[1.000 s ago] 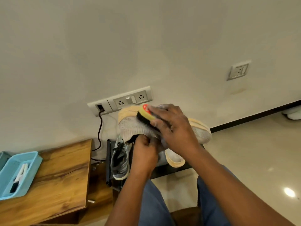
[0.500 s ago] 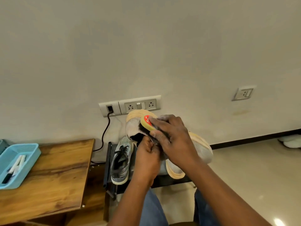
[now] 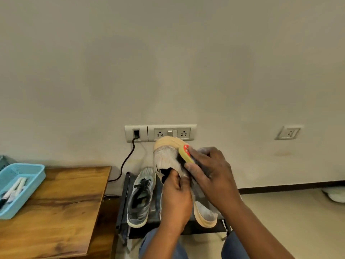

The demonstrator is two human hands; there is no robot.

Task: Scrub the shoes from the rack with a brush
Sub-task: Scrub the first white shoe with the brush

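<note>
My left hand (image 3: pixel 175 200) grips a light grey knit shoe with a tan sole (image 3: pixel 166 156) at its dark opening and holds it up in front of the wall. My right hand (image 3: pixel 211 176) is closed on a yellow brush with a red label (image 3: pixel 185 155), whose dark bristles press on the shoe's upper. Below, a grey laced sneaker (image 3: pixel 141 197) and a second tan-soled shoe (image 3: pixel 205 214) lie on the black rack (image 3: pixel 123 200). My hands hide the middle of the rack.
A wooden table (image 3: pixel 56 208) stands at the left with a blue plastic tray (image 3: pixel 20 186) holding pens. A socket panel (image 3: pixel 160 133) with a black cable sits on the wall right behind the shoe. Pale floor opens to the right.
The view has tilted up and shifted, so the sockets sit lower and more central. The held shoe has turned more upright, toe up, with the brush staying on its upper.
</note>
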